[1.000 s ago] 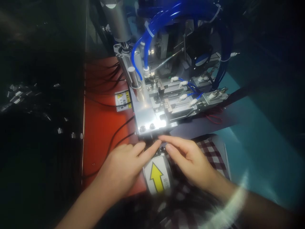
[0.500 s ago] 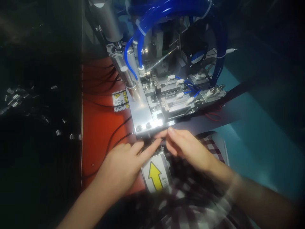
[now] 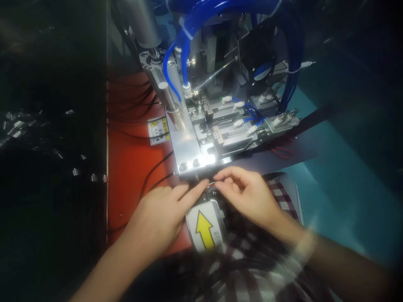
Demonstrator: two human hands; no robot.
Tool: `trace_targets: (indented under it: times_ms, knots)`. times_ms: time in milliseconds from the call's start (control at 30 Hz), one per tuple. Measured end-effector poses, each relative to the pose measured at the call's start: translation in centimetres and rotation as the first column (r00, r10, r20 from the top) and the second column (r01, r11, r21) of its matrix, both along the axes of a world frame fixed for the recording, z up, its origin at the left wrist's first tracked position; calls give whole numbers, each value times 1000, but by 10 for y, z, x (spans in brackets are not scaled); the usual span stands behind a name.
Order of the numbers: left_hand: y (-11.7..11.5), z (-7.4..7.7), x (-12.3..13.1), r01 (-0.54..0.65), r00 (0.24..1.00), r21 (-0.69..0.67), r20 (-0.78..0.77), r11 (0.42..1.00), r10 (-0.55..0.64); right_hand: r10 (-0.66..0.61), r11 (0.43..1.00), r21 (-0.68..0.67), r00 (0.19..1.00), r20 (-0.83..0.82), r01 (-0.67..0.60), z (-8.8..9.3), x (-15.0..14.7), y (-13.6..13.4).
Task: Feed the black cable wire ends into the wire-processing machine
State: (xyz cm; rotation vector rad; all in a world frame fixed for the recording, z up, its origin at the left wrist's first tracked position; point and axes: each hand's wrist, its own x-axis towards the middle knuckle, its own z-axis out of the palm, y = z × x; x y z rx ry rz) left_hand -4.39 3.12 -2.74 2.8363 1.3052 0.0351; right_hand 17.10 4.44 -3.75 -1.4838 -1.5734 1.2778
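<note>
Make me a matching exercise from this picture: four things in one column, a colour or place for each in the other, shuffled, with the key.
1. Large arrow
2. Thick hoses
3. Left hand
4. Right hand

A. Beside checked cloth
B. Yellow
C. Partly against the orange panel
D. Blue

Pairs: 1-B, 2-D, 3-C, 4-A

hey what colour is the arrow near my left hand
The arrow is yellow with a dark outline, clearest in the head view.
</note>
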Motion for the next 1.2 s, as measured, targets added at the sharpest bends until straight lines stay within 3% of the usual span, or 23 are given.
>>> trace_targets:
  times_ms: [167, 567, 767, 933, 1200]
  knots:
    - [0, 0, 1, -10, 1000, -13, 12, 1000, 10, 55, 961, 258, 983, 175, -100, -1, 0, 3]
    - [3, 3, 2, -22, 999, -46, 45, 999, 24, 110, 947, 258, 947, 303, -192, -4, -5, 4]
    - [1, 4, 2, -26, 999, -46, 21, 999, 27, 94, 978, 157, 961, 261, -138, -5, -6, 5]
    - [1, 4, 2, -28, 1000, -49, 7, 998, 29, 79, 997, -11, 991, 111, -78, -11, -8, 3]
    - [2, 5, 3, -27, 1000, -51, -3, 998, 27, -16, 962, -272, 985, -174, -33, -11, -8, 5]
